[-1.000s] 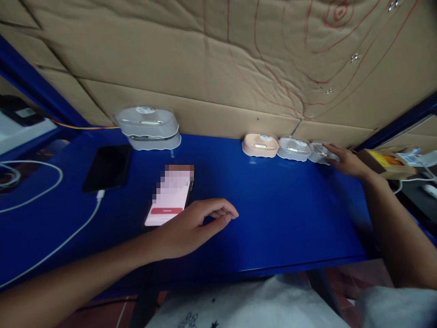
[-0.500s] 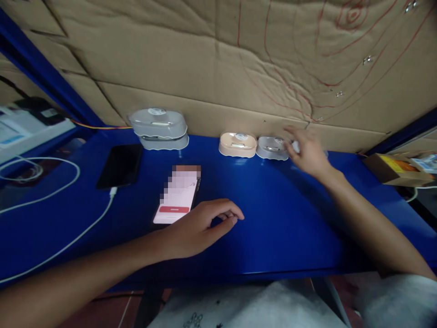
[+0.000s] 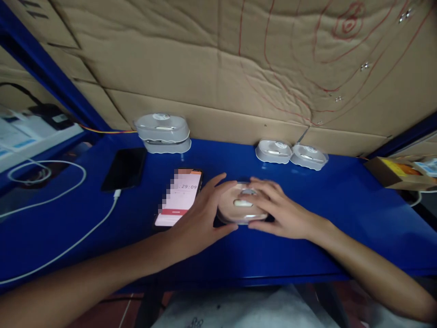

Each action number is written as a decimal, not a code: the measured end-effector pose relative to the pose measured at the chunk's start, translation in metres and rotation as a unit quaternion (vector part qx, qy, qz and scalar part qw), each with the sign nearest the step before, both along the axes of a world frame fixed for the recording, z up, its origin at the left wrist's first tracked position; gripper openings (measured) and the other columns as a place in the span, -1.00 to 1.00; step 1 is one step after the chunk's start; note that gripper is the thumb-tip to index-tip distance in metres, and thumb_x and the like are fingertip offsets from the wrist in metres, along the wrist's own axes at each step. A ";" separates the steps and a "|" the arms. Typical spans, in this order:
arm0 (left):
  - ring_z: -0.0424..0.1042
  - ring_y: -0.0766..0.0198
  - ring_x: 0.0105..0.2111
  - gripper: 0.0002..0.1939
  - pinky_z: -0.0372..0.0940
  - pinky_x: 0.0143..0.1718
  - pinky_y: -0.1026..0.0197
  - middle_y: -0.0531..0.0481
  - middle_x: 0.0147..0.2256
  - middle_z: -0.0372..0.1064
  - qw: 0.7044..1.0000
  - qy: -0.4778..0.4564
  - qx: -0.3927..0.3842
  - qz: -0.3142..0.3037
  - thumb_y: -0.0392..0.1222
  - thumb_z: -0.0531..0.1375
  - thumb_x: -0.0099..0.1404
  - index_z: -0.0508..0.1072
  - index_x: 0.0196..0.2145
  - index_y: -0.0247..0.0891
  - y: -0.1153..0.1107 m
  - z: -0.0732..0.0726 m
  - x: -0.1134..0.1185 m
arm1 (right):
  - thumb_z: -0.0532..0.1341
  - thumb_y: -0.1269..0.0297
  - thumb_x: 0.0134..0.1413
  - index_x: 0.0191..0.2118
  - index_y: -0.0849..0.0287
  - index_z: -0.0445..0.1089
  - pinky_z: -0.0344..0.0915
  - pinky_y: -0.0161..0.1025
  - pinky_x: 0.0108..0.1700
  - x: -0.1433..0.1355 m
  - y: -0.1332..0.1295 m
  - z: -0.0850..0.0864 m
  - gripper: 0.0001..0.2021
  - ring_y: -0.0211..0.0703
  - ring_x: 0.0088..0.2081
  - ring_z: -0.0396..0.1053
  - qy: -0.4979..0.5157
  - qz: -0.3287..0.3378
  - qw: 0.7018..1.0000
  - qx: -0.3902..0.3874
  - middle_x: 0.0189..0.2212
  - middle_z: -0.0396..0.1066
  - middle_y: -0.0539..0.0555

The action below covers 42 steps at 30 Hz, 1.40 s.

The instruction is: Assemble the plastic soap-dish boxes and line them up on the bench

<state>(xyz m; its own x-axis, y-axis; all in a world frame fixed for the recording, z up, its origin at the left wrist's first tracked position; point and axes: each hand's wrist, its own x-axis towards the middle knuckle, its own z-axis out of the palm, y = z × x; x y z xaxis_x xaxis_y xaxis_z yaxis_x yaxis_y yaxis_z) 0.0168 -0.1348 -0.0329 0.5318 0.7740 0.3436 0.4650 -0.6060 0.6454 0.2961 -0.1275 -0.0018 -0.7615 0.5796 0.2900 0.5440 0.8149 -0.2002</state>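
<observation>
A peach-coloured oval case [image 3: 239,210] with a clear lid is between my two hands over the middle of the blue table. My left hand [image 3: 210,205] curves round the case's left end, thumb at the near side. From the right, my right hand [image 3: 280,209] grips the other end, its fingers over the lid and its thumb at the near edge. Two grey cases, a left one [image 3: 273,152] and a right one [image 3: 309,157], sit side by side at the back. Further left, two more grey cases [image 3: 162,132] are stacked.
A lit phone [image 3: 179,196] lies just left of my left hand. Beyond it are a dark phone [image 3: 124,168] with a white cable [image 3: 99,223]. A cardboard box [image 3: 392,173] stands at the right, and a cardboard panel [image 3: 170,68] rises behind the table [image 3: 290,255].
The peach case has come from the back row to the middle of the table. My right hand has moved left and nearer with it, and my left hand has opened round its left end.
</observation>
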 end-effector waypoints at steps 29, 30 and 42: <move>0.18 -0.22 0.45 0.00 0.18 0.44 -0.23 -0.24 0.47 0.09 0.993 0.002 -0.115 -0.004 0.14 0.44 0.29 -0.03 0.46 -0.01 -0.005 0.012 -0.002 | 0.23 -0.03 0.44 0.10 0.13 0.50 0.17 0.11 0.33 0.000 0.002 -0.001 -0.64 0.09 0.30 0.37 0.025 0.081 0.996 0.032 0.06 0.55 0.19; 0.16 -0.22 0.46 0.02 0.15 0.45 -0.25 -0.25 0.48 0.06 0.994 0.006 -0.108 -0.007 0.14 0.44 0.29 -0.06 0.47 0.00 -0.004 0.010 -0.002 | 0.25 -0.04 0.43 0.05 0.14 0.51 0.19 0.10 0.31 0.002 0.004 -0.001 -0.65 0.09 0.27 0.40 0.036 0.073 0.996 0.023 0.03 0.55 0.19; 0.21 -0.31 0.38 -0.52 0.15 0.36 -0.42 -0.20 0.39 0.21 0.986 0.143 -0.052 -0.070 0.00 0.35 0.39 0.50 0.24 0.05 -0.005 0.005 -0.006 | 0.32 -0.11 0.34 -0.01 0.12 0.51 0.12 0.10 0.22 0.023 0.026 0.001 -0.61 0.11 0.11 0.49 0.039 -0.057 0.998 0.008 0.02 0.55 0.18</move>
